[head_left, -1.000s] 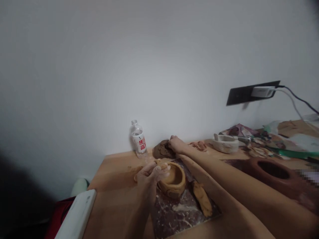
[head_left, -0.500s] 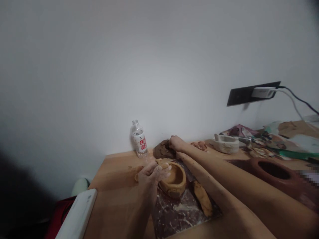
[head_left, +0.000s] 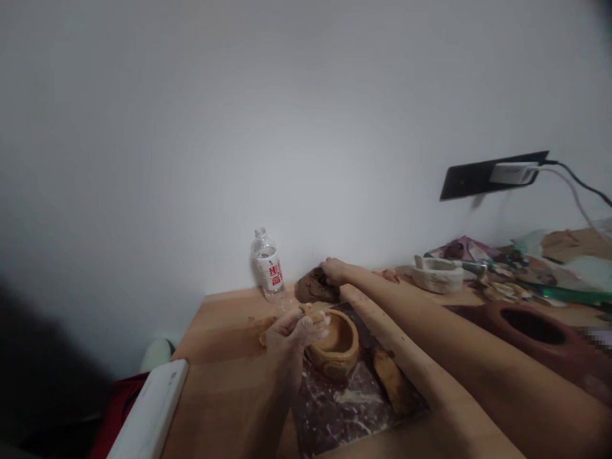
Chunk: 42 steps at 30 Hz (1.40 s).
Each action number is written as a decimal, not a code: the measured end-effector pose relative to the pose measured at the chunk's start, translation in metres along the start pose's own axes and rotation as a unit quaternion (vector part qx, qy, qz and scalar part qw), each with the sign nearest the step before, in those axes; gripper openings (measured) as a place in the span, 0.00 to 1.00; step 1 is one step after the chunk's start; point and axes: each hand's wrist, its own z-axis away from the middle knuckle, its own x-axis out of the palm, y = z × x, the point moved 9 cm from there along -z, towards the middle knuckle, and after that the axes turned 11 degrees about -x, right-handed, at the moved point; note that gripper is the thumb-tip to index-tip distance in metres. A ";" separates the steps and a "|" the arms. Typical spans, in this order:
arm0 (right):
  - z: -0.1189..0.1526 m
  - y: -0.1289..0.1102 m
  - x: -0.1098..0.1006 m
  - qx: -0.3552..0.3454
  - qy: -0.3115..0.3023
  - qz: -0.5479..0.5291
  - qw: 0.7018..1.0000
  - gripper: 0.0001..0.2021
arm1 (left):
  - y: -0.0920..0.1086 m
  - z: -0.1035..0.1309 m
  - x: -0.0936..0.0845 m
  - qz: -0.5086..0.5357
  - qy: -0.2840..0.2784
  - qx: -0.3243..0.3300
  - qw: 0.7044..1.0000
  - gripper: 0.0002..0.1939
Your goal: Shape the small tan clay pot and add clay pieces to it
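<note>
My left hand [head_left: 289, 330], smeared with pale clay, is closed at the left rim of a yellow-brown clay bowl [head_left: 342, 357]. A bit of yellowish clay shows at its fingers, though its shape is mostly hidden. The bowl stands on a dark, clay-streaked board [head_left: 335, 417]. Farther back, the fingers of my right hand [head_left: 333, 271] press into a lump of brown clay [head_left: 313, 287] by the wall. A slab of yellow-brown clay [head_left: 389, 376] lies on the board, right of the bowl. Under my right forearm stretches a long, pale, speckled shape I cannot make out.
Behind my left hand, a clear plastic bottle [head_left: 270, 271] stands near the wall. At right are a whitish clay vessel [head_left: 437, 277], a reddish-brown hollow form [head_left: 507, 331] and cluttered scraps. A white device [head_left: 153, 408] lies at the table's left edge. Cables hang from a wall socket strip [head_left: 471, 180].
The view has shifted slightly. My right hand stays at the brown lump, a little farther left on it. My left hand keeps its place beside the bowl.
</note>
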 end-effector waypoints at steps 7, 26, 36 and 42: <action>0.004 -0.003 -0.005 -0.029 0.025 -0.013 0.999 0.15 | -0.001 0.000 -0.001 -0.016 0.007 -0.002 1.000 0.20; 0.033 0.018 -0.016 0.089 0.112 -0.163 0.976 0.15 | 0.000 0.004 0.007 -0.029 -0.005 0.004 1.000 0.22; 0.033 0.028 0.005 0.079 0.144 -0.322 0.932 0.15 | 0.000 0.002 0.004 -0.042 -0.001 0.010 0.999 0.23; 0.031 0.028 0.010 0.064 0.150 -0.364 0.917 0.15 | -0.001 0.002 0.004 -0.032 -0.004 0.008 0.999 0.22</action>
